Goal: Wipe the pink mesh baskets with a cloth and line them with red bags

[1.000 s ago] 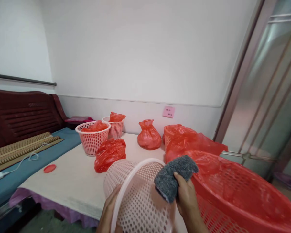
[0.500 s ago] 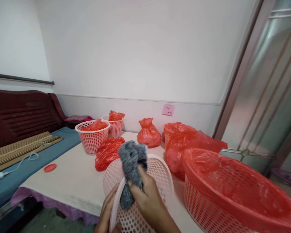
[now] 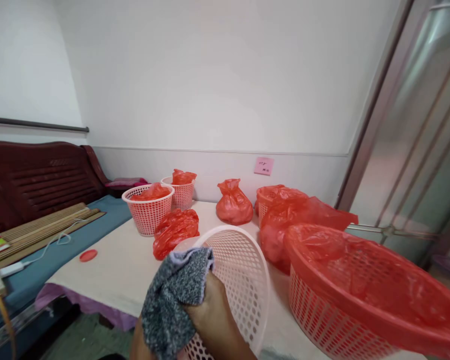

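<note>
My right hand (image 3: 215, 320) grips a grey cloth (image 3: 172, 300) and presses it against the rim of a pale pink mesh basket (image 3: 240, 272), which is tilted on its side with the opening facing me. My left hand (image 3: 137, 345) shows only as a sliver at the bottom edge, behind the cloth, at the basket's near side; what it holds is hidden. The basket rests at the near edge of the table (image 3: 112, 270).
A large red basket lined with a red bag (image 3: 360, 295) stands on the right. Farther back are two pink baskets with red bags (image 3: 148, 212), loose tied red bags (image 3: 176, 237), and another (image 3: 233, 205). A red lid (image 3: 88, 255) lies on the table's left edge. A dark wooden bench (image 3: 33, 175) stands left.
My right hand has carried the grey cloth from the basket's right side over its rim to the near left. The basket has tipped so that its opening faces me.
</note>
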Tool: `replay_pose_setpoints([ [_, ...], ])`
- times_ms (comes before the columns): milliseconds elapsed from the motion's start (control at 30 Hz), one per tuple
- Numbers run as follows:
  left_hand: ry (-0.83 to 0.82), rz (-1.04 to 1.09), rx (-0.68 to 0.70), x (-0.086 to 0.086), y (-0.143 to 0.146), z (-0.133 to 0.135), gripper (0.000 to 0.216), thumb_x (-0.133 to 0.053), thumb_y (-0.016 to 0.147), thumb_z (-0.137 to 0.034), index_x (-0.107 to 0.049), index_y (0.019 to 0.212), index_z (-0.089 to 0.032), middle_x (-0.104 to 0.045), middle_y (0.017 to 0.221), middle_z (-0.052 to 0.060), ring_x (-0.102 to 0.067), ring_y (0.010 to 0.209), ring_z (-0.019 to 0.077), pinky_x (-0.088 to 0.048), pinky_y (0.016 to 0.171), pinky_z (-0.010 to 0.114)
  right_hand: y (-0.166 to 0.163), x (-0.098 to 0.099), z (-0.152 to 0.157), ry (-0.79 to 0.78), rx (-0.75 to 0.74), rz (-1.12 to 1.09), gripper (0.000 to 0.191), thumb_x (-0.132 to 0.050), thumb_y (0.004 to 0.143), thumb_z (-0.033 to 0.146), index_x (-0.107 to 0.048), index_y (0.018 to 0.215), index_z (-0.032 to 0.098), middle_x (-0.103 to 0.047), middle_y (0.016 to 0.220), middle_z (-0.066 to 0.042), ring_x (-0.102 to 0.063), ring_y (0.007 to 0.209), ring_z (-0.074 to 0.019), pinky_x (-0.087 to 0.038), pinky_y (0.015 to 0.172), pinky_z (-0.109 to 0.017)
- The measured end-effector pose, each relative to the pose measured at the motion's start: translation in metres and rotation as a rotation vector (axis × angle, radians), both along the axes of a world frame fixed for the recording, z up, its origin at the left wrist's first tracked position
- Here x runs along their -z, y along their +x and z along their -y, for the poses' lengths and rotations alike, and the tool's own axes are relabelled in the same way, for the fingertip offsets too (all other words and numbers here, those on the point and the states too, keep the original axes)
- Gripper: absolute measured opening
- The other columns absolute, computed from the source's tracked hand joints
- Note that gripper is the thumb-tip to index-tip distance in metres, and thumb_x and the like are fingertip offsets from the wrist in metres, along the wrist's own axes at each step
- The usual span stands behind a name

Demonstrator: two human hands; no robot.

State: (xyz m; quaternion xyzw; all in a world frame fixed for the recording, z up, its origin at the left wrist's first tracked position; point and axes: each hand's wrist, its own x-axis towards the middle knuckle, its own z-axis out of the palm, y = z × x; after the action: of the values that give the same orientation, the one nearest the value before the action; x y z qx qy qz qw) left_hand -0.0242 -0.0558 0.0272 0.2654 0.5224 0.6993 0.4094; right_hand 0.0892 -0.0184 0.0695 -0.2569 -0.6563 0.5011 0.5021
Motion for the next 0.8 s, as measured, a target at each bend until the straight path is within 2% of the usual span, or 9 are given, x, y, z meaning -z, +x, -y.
replay_pose_setpoints([
  [67, -0.050, 0.075, 0.042, -0.025, 0.000, -0.003, 0.056, -0.071, 0.051, -0.055, -0.070, 0.094, -0.020, -0.075, 0.090, 0.008, -0.065, 0.097, 0.0356, -0.054, 0.083, 0.047, -0.003, 0.002, 0.001, 0.049, 0.096, 0.035, 0.044, -0.058, 0.073, 0.008, -0.060, 0.115, 0.022, -0.068, 0.111, -0.002, -0.065, 0.097, -0.0204, -0.050, 0.086, -0.031],
  [133, -0.060, 0.031, 0.134, -0.048, -0.005, -0.007, 0.042, -0.070, 0.059, -0.051, -0.071, 0.088, -0.021, -0.075, 0.087, 0.005, -0.065, 0.094, 0.0307, -0.052, 0.086, 0.043, -0.005, 0.001, 0.004, 0.066, 0.156, 0.055, 0.044, -0.058, 0.073, 0.009, -0.058, 0.115, 0.021, -0.068, 0.111, -0.004, -0.064, 0.099, -0.0210, -0.049, 0.088, -0.032],
  [233, -0.004, -0.257, 0.351, -0.075, -0.019, -0.017, 0.034, -0.058, 0.076, -0.051, -0.070, 0.081, -0.019, -0.073, 0.084, 0.004, -0.064, 0.089, 0.0255, -0.049, 0.087, 0.039, -0.007, 0.000, 0.006, 0.083, 0.169, 0.065, 0.043, -0.059, 0.074, 0.012, -0.056, 0.116, 0.020, -0.067, 0.112, -0.006, -0.063, 0.102, -0.0224, -0.050, 0.089, -0.034],
  [300, 0.009, -0.495, 0.461, -0.088, -0.025, -0.025, 0.039, -0.054, 0.078, -0.054, -0.070, 0.073, -0.019, -0.071, 0.079, 0.005, -0.062, 0.084, 0.0249, -0.048, 0.083, 0.038, -0.010, 0.001, 0.006, 0.096, 0.182, 0.041, 0.045, -0.059, 0.073, 0.011, -0.056, 0.117, 0.020, -0.066, 0.114, -0.006, -0.062, 0.103, -0.0226, -0.049, 0.091, -0.035],
  [367, -0.030, -0.690, 0.516, -0.097, -0.027, -0.033, 0.037, -0.056, 0.076, -0.053, -0.068, 0.069, -0.019, -0.068, 0.075, 0.004, -0.060, 0.080, 0.0243, -0.047, 0.078, 0.036, -0.014, 0.005, 0.005, 0.094, 0.191, 0.010, 0.049, -0.058, 0.069, 0.010, -0.056, 0.117, 0.020, -0.067, 0.112, -0.006, -0.063, 0.103, -0.0235, -0.050, 0.091, -0.037],
  [467, -0.093, -0.920, 0.534, -0.099, -0.023, -0.041, 0.034, -0.055, 0.078, -0.050, -0.066, 0.077, -0.017, -0.064, 0.078, 0.002, -0.058, 0.080, 0.0226, -0.046, 0.076, 0.033, -0.018, 0.012, 0.005, 0.086, 0.188, 0.001, 0.059, -0.055, 0.064, 0.007, -0.054, 0.121, 0.020, -0.069, 0.109, -0.006, -0.064, 0.103, -0.0248, -0.051, 0.090, -0.038],
  [567, -0.131, -1.059, 0.550, -0.092, -0.019, -0.046, 0.039, -0.052, 0.081, -0.054, -0.063, 0.079, -0.017, -0.062, 0.080, 0.002, -0.059, 0.080, 0.0224, -0.045, 0.071, 0.032, -0.021, 0.028, 0.006, 0.119, 0.239, 0.057, 0.074, -0.054, 0.060, 0.007, -0.044, 0.132, 0.020, -0.064, 0.120, -0.008, -0.060, 0.112, -0.0261, -0.048, 0.096, -0.039],
  [700, -0.165, -1.135, 0.507, -0.076, -0.017, -0.046, 0.042, -0.044, 0.086, -0.052, -0.060, 0.069, -0.017, -0.062, 0.074, 0.003, -0.059, 0.075, 0.0227, -0.042, 0.070, 0.032, -0.028, 0.067, 0.011, 0.280, 0.380, 0.291, 0.081, -0.057, 0.056, 0.011, -0.041, 0.135, 0.012, -0.054, 0.132, -0.020, -0.048, 0.125, -0.0379, -0.037, 0.105, -0.055],
  [800, -0.160, -1.136, 0.490, -0.067, -0.012, -0.046, 0.044, -0.037, 0.090, -0.049, -0.059, 0.067, -0.018, -0.064, 0.073, 0.004, -0.059, 0.074, 0.0227, -0.040, 0.069, 0.032, -0.035, 0.092, 0.016, 0.349, 0.465, 0.395, 0.077, -0.059, 0.059, 0.018, -0.043, 0.134, 0.010, -0.053, 0.132, -0.024, -0.047, 0.123, -0.0436, -0.037, 0.101, -0.061],
])
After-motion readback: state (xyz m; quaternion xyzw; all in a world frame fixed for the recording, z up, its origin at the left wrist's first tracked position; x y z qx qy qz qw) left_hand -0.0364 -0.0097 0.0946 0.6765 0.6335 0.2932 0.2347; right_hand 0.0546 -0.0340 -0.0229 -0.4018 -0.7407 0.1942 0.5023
